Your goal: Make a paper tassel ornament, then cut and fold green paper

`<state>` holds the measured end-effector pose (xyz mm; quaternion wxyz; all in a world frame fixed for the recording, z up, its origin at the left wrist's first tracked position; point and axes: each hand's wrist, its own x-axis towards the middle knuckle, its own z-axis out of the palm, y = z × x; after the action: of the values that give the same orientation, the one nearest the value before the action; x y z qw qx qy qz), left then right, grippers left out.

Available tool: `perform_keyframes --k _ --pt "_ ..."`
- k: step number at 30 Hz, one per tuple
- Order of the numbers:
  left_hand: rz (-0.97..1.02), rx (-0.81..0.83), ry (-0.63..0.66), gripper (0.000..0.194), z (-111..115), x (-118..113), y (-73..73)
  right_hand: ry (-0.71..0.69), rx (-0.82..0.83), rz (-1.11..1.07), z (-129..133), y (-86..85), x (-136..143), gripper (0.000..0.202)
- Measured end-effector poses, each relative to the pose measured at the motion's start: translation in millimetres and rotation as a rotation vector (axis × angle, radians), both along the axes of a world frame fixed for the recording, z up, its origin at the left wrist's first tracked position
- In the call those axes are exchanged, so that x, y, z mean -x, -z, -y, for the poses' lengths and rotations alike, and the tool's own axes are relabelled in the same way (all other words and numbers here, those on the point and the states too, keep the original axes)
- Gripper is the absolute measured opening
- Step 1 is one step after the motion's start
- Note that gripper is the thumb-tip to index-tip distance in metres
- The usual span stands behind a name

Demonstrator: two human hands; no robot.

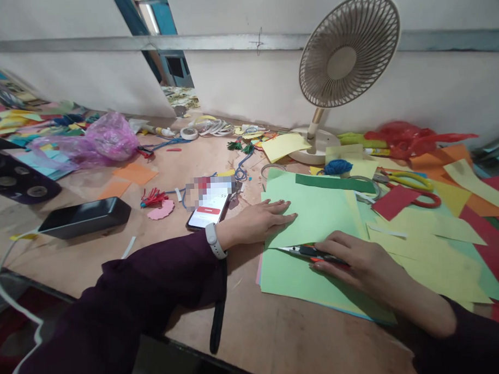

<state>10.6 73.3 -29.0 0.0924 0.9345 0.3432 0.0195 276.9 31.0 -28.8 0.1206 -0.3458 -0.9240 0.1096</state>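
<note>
Green paper sheet (pixel 320 214), one, lying over a lower stack of paper (pixel 293 278); my left hand (pixel 264 221) flat on its left side, fingers extended. Scissors (pixel 303 251), one pair: gripped by my right hand (pixel 358 265) along the sheet's near edge.

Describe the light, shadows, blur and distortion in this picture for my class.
Head view throughout: lighting soft and diffuse; a faint shadow under the right hand on the green paper; pixelation hiding part of the bright phone screen; edges apparently stretched, wide-angle style; fine detail slightly soft.
</note>
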Motion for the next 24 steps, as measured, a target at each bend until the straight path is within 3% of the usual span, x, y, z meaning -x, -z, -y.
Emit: perform_keyframes --k 5,10,13,16,18,20,24 --pt "0.018 0.022 -0.029 0.042 0.5 -1.1 -2.7 -0.022 0.037 -0.025 7.0 -1.5 5.1 0.021" --pt "0.041 0.009 -0.020 0.042 0.4 -1.4 -1.3 -0.001 0.047 -0.135 11.8 -17.4 -4.5 0.022" --pt "0.038 0.004 -0.047 0.048 2.1 -3.0 0.4 0.253 -0.053 -0.240 2.2 -24.8 -26.5 0.024" --pt "0.021 -0.003 -0.072 0.085 6.4 -6.6 0.6 0.567 -0.123 -0.151 -8.4 -23.2 -51.6 0.027" --pt "-0.015 -0.022 -0.077 0.094 9.6 -9.4 0.1 0.650 -0.104 -0.059 -12.7 -18.3 -61.9 0.027" --pt "-0.043 -0.041 -0.088 0.088 11.8 -11.9 -0.3 0.702 -0.123 -0.002 -15.3 -12.8 -66.2 0.025" --pt "-0.048 -0.075 -0.092 0.083 12.0 -14.0 1.5 0.788 -0.295 0.061 -19.6 -3.2 -68.3 0.026"
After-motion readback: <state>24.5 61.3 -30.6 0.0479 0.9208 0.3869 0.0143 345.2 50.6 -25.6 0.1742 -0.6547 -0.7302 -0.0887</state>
